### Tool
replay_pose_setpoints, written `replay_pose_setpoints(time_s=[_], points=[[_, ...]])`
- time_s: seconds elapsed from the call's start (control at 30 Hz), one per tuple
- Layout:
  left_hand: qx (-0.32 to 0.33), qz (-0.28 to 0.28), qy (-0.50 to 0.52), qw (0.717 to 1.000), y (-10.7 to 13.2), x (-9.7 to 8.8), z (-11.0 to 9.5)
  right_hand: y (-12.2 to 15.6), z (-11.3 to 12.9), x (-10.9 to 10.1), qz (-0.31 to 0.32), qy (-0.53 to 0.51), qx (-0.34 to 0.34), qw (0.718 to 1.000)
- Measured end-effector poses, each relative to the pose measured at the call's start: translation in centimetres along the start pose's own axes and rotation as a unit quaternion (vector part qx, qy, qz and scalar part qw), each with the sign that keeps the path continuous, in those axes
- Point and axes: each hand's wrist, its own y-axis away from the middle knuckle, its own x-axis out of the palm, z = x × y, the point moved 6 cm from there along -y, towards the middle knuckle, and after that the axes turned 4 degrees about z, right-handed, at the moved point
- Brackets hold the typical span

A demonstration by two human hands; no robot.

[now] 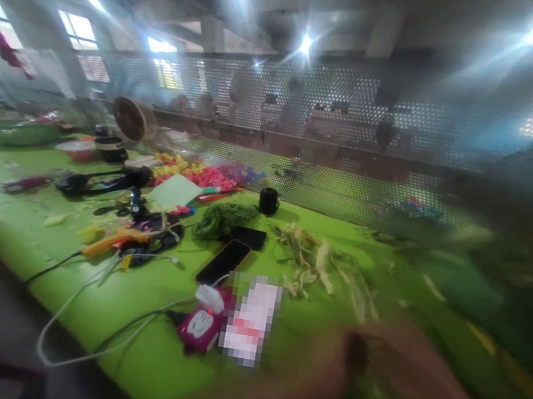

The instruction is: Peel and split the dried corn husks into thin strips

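My left hand and my right hand come together low on the right, above the green table. Both are smeared by motion, so their fingers cannot be made out. A small dark patch shows between them; whether it is a thing or a shadow I cannot tell. Just beyond the hands lie pale, dry husk-like strips. Left of my left hand is a blurred-out white and pink item, beside a magenta power socket block with a white plug in it.
Two dark phones lie near a green fibrous bundle and a black cup. An orange-handled tool with a cord, cables and pink and yellow pieces spread leftward. A perforated metal screen stands behind the table.
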Motion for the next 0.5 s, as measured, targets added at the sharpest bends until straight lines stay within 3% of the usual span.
replay_pose_setpoints(time_s=[0.1,0.27,0.5], points=[[-0.002,-0.014,-0.017,1.0,0.6,-0.5,-0.2,0.3,-0.3,0.2,0.029,0.045,-0.041,0.998],[-0.032,-0.029,-0.052,0.998,0.9,-0.8,-0.4,0.2,-0.8,0.6,0.007,0.066,-0.098,0.993],[-0.042,-0.034,-0.056,0.997,0.8,-0.7,-0.2,0.1,-1.3,1.6,-0.011,0.095,-0.08,0.992]])
